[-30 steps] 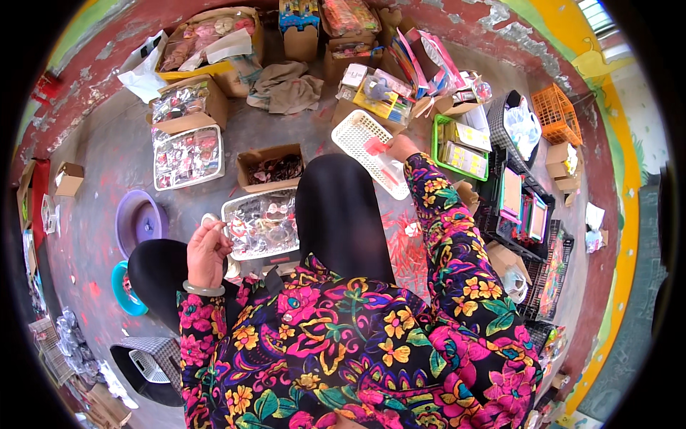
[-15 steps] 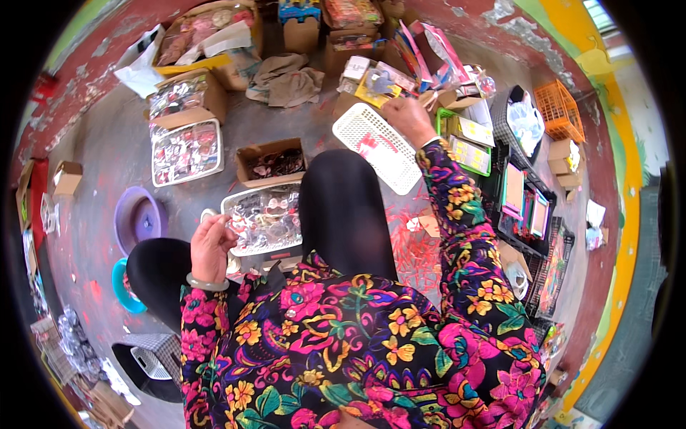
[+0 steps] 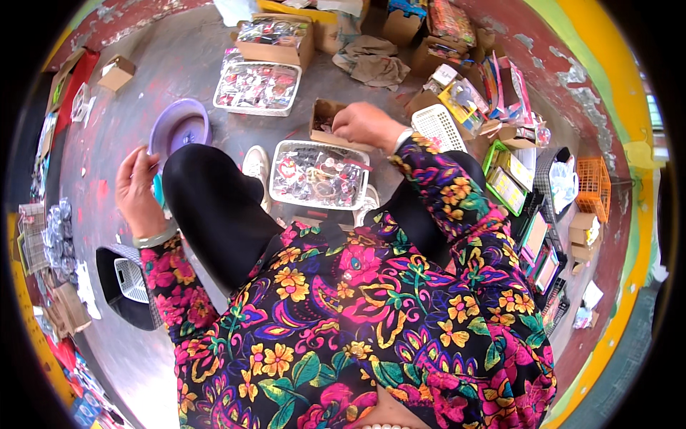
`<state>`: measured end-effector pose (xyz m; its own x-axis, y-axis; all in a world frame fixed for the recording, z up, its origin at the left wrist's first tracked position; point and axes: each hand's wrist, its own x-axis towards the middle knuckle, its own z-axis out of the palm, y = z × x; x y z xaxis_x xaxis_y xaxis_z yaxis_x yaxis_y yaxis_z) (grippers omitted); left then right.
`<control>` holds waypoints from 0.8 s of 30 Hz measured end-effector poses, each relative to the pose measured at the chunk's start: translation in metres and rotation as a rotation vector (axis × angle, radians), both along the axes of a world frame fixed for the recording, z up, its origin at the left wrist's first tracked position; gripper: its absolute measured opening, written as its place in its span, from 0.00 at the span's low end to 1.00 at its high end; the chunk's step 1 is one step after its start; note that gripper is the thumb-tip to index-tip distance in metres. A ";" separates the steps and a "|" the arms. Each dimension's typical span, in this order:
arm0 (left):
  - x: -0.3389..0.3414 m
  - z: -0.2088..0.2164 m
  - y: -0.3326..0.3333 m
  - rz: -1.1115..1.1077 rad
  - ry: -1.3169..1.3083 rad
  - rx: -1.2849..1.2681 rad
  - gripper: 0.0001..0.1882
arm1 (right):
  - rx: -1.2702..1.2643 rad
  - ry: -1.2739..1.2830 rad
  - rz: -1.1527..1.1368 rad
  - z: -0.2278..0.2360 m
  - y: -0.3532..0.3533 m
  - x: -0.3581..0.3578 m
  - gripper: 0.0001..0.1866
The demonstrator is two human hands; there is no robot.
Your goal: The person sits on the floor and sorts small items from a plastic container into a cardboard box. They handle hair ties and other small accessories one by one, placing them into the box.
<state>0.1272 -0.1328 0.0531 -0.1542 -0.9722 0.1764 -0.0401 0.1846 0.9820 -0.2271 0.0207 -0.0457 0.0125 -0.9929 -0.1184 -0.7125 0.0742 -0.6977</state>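
Note:
My right hand (image 3: 368, 126) hangs over the right side of a small cardboard box (image 3: 319, 114) that holds dark small pieces. Its fingers are bent together and point left; whatever they may hold is hidden. Just in front of the box, between my feet, a white plastic basket (image 3: 276, 187) is filled with small items in clear packets. Off to the left, my left hand (image 3: 138, 191) is raised beside my knee, near a purple basin (image 3: 203, 141). Thumb and fingers meet in a pinch, with a tiny pale spot at the tips that I cannot name.
Another white basket of packets (image 3: 221, 104) stands farther off, before an open carton (image 3: 286, 53). At right are a white perforated basket (image 3: 436, 125), a green crate (image 3: 493, 154), dark crates and an orange crate (image 3: 593, 187). A black bin (image 3: 114, 300) lies at left.
The view has swung left. My right hand has come from the white perforated basket to the cardboard box. My left hand has moved left, away from the basket of packets.

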 end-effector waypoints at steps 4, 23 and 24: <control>0.105 -0.033 -0.022 0.135 -0.193 -0.029 0.12 | 0.218 0.292 0.108 -0.063 -0.014 0.031 0.10; 0.017 -0.028 0.077 0.011 -0.813 -0.466 0.19 | 0.602 0.239 0.235 -0.268 0.014 0.074 0.23; 0.013 -0.026 0.076 -0.015 -0.837 -0.520 0.20 | 0.628 0.222 0.220 -0.263 0.013 0.074 0.22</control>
